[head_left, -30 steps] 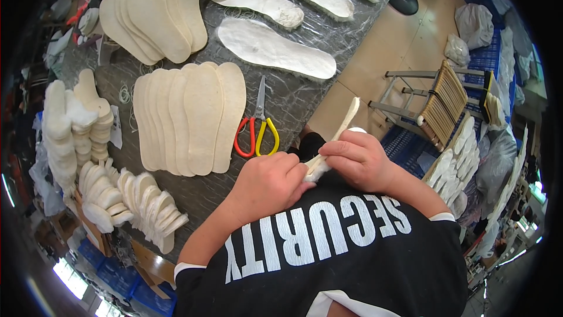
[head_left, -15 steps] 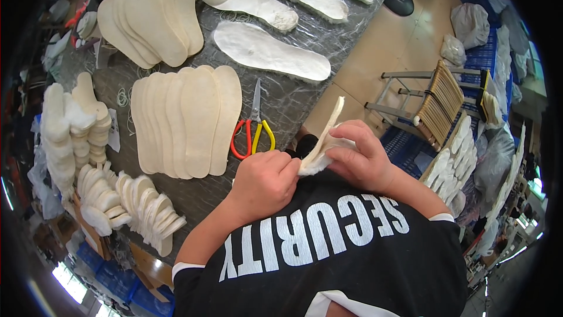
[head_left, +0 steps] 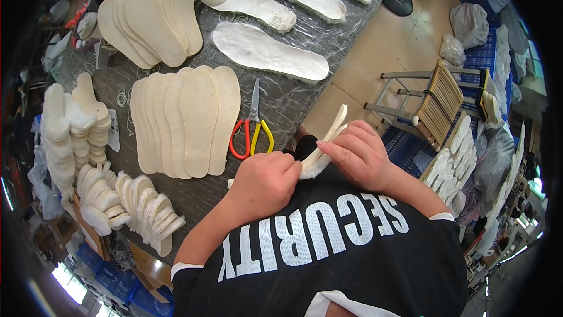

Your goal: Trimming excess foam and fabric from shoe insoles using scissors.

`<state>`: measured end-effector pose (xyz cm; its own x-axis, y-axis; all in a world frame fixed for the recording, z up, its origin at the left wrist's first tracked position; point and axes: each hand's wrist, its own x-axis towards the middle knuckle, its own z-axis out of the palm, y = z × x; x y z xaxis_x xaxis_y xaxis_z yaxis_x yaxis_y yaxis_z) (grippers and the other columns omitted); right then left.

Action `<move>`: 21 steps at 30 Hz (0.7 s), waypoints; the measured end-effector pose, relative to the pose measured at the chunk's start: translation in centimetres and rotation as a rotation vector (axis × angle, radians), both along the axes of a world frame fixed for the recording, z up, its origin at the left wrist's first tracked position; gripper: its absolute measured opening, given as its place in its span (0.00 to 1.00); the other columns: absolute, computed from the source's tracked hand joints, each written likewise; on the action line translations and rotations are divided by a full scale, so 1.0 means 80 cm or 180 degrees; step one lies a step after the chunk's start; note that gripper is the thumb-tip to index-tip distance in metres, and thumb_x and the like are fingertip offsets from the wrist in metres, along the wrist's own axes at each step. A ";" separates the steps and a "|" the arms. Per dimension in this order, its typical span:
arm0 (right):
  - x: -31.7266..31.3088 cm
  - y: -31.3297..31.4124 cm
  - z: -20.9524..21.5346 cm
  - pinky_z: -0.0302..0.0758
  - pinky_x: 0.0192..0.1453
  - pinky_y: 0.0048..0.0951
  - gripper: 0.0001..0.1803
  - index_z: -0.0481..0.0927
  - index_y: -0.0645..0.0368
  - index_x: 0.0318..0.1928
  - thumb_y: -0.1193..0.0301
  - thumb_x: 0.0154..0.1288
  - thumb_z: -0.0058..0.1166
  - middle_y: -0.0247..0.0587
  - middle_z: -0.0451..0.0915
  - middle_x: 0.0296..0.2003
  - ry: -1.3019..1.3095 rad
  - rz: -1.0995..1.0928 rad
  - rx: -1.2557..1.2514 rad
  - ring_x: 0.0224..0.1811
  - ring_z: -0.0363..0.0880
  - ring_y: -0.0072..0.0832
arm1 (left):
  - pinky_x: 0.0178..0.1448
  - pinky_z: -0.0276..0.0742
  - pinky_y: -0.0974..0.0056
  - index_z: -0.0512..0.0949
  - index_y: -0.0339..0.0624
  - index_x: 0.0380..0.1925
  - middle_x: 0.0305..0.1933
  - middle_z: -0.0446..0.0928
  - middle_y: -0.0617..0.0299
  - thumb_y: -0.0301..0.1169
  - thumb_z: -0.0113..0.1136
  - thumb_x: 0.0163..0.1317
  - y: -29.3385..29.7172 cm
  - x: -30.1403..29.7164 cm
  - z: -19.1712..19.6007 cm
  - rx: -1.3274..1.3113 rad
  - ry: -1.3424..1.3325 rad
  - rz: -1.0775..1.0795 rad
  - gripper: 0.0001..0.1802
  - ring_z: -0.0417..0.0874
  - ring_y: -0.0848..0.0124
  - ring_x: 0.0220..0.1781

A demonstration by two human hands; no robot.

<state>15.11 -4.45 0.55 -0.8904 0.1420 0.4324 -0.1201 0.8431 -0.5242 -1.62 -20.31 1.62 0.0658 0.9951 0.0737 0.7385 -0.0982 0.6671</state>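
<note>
Tabletop (head_left: 193,197), scissors (head_left: 254,117) near left grip (head_left: 265,181)

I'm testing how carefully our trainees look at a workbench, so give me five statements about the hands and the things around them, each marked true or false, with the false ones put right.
1. The left hand and the right hand are both on a pale, fleecy piece. True.
2. The scissors lie on the table. True.
3. Apart from metal, the scissors are all red. False: one side is red, the other yellow.
4. A stool with a woven seat stands in the right part of the picture. True.
5. Only one fan of flat cream insoles lies on the table. False: there are two, a nearer fan and a farther fan.
</note>
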 end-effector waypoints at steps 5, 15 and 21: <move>-0.001 0.001 0.001 0.70 0.34 0.35 0.20 0.78 0.61 0.43 0.79 0.43 0.59 0.37 0.74 0.28 -0.0158 0.0017 -0.0008 0.27 0.72 0.34 | 0.29 0.73 0.60 0.78 0.36 0.31 0.25 0.72 0.60 0.22 0.63 0.42 -0.001 0.000 -0.002 0.0034 0.0016 -0.0083 0.12 0.78 0.63 0.27; -0.005 -0.001 -0.002 0.72 0.37 0.36 0.14 0.77 0.60 0.36 0.75 0.44 0.58 0.39 0.74 0.29 -0.0206 0.0003 -0.0003 0.31 0.74 0.36 | 0.28 0.73 0.60 0.73 0.41 0.25 0.21 0.69 0.61 0.31 0.63 0.50 0.022 0.018 -0.013 -0.0051 -0.0044 0.0338 0.09 0.78 0.62 0.24; 0.003 0.004 0.001 0.74 0.38 0.38 0.19 0.77 0.58 0.38 0.74 0.41 0.66 0.40 0.75 0.34 -0.0169 -0.0328 -0.0723 0.35 0.76 0.38 | 0.26 0.72 0.59 0.79 0.39 0.32 0.22 0.72 0.61 0.24 0.64 0.42 0.015 0.012 -0.019 0.0034 -0.0051 0.0417 0.13 0.77 0.61 0.22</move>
